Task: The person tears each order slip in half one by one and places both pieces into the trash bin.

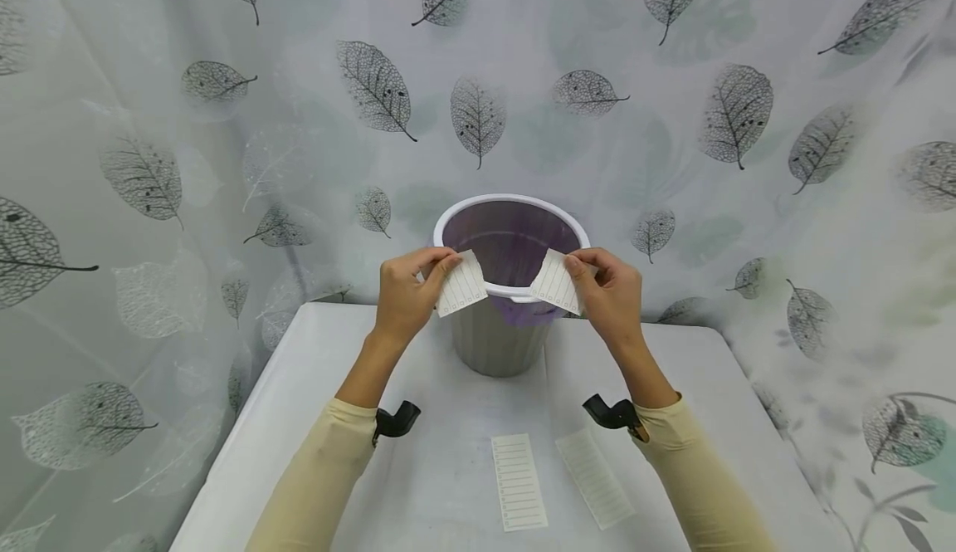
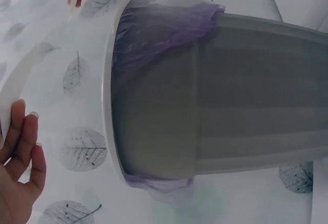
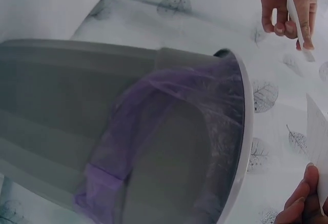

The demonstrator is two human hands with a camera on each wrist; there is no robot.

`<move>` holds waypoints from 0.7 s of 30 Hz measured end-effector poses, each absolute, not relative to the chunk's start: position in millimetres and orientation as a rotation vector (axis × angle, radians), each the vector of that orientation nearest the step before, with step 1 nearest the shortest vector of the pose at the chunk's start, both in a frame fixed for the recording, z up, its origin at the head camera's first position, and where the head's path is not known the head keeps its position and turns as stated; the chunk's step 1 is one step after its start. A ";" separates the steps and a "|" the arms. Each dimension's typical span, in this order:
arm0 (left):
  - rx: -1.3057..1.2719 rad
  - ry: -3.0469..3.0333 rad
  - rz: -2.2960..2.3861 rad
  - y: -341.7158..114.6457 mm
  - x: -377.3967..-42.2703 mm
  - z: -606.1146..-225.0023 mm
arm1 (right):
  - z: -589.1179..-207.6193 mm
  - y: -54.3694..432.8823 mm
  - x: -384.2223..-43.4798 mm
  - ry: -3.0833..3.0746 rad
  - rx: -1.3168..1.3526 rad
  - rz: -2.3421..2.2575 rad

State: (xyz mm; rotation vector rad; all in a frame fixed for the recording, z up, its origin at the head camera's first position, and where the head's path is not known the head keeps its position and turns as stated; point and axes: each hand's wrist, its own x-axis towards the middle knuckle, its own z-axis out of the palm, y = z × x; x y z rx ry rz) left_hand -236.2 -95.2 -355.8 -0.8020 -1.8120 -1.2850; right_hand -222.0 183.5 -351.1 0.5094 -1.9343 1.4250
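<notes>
My left hand (image 1: 407, 288) pinches a torn piece of lined paper (image 1: 461, 285) between thumb and fingers. A matching torn piece (image 1: 554, 280) is pinched in my right hand (image 1: 614, 293). The ragged edges of the two pieces face each other with a gap between. Both hands are raised at the near rim of a grey bin (image 1: 499, 340) with a white rim (image 1: 511, 200). A purple plastic bag lines the bin and folds over its outside, as the purple liner (image 3: 138, 111) in the right wrist view shows. The bottom of the bin is hidden.
Two more paper strips lie on the white-covered table: a lined strip (image 1: 519, 483) and a fainter strip (image 1: 595, 479) to its right. A leaf-patterned curtain (image 1: 314, 137) hangs behind and at both sides. Black wrist mounts (image 1: 397, 419) sit on both sleeves.
</notes>
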 end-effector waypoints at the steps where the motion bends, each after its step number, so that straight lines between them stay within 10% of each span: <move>1: -0.798 -1.815 -1.277 -95.2 -238.8 -353.9 | -352.3 185.4 -227.4 -1.937 0.507 1.402; 21: -0.669 -2.086 -1.138 -63.7 -305.7 -339.2 | -339.6 179.0 -303.1 -2.303 0.525 1.045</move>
